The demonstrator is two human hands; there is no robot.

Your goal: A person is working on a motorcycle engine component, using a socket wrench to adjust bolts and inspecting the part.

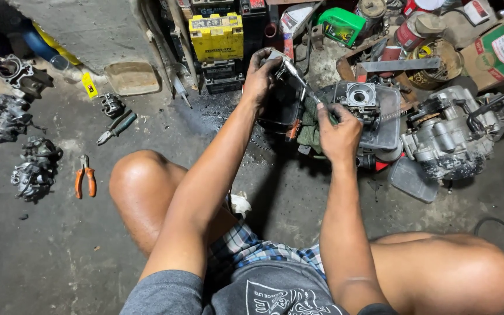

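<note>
The left hand (pixel 262 73) grips a small metal part (pixel 276 60) in clenched fingers. The right hand (pixel 337 135) grasps a screwdriver (pixel 302 84), its tip reaching that part, beside a green rag (pixel 309 129).

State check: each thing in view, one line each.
left hand: gripping small metal part
right hand: gripping chrome-shafted screwdriver, tip at part
orange-handled pliers: flat on floor, jaws closed
grey engine block: on floor, grimy
yellow battery: upright

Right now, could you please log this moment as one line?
left hand: grips small metal part | right hand: holds tool shaft against it | below: green rag | floor: orange pliers
</note>
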